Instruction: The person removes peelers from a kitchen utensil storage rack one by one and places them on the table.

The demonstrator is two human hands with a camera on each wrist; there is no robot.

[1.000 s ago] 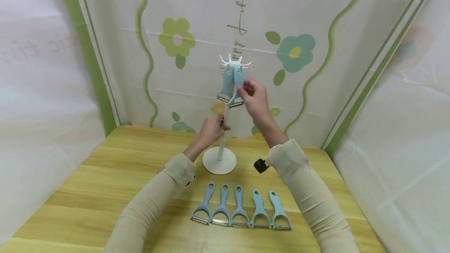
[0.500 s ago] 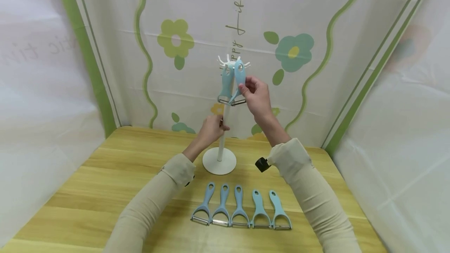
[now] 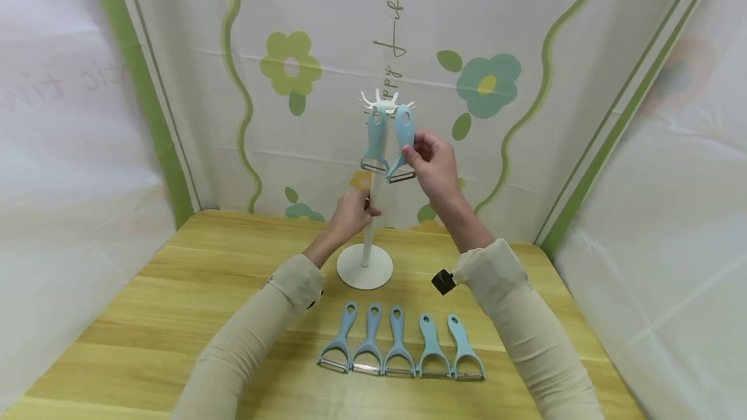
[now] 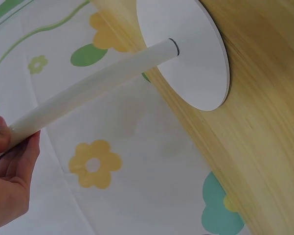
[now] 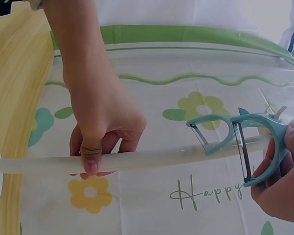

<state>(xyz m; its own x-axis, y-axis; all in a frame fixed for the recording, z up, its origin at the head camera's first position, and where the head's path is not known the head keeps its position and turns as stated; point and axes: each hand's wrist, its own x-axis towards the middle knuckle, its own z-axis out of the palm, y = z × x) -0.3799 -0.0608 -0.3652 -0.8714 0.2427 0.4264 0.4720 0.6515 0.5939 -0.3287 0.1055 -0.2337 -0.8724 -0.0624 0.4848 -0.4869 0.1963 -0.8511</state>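
A white stand (image 3: 365, 267) with a round base, a pole and a ring of hooks (image 3: 388, 104) rises from the table. My left hand (image 3: 353, 214) grips its pole (image 4: 95, 88) about halfway up, thumb and fingers wrapped around it. Near the hooks, my right hand (image 3: 433, 164) pinches the handle of a light blue peeler (image 3: 404, 129), blade end down. That peeler's handle hole overlaps the hook tips at the right side in the head view. Just left of it hangs another light blue peeler (image 3: 376, 138), its blade (image 5: 199, 137) also visible in the right wrist view.
Several blue and teal peelers (image 3: 398, 342) lie in a row on the wooden table (image 3: 192, 290), in front of the stand's base, handles pointing away from me. A white curtain (image 3: 332, 5) with printed flowers closes off the back and sides.
My right hand has shifted slightly right with its peeler, which now stands apart from the hanging peeler it overlapped before. My left hand stays on the pole.
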